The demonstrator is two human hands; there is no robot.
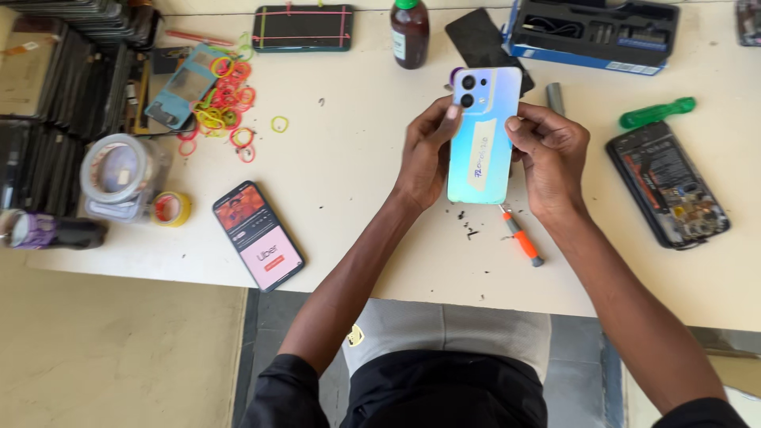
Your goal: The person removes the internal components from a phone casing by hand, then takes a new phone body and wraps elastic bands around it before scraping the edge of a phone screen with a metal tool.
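Hands: two (424, 154) (551, 154) grip one phone (482, 135).

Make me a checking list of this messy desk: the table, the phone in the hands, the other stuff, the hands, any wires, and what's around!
Surface: pale table, small dark specks near the front edge.
Job's things: shiny blue phone, back facing up, taped label on it.
Clutter: orange screwdriver, green-handled tool, opened phone, lit phone, rubber bands, tape rolls, brown bottle, tool kit box.
Grippers: left hand and right hand grip the phone's sides.
Cables: nothing seen.
Surroundings: stacked dark trays at left, floor below.
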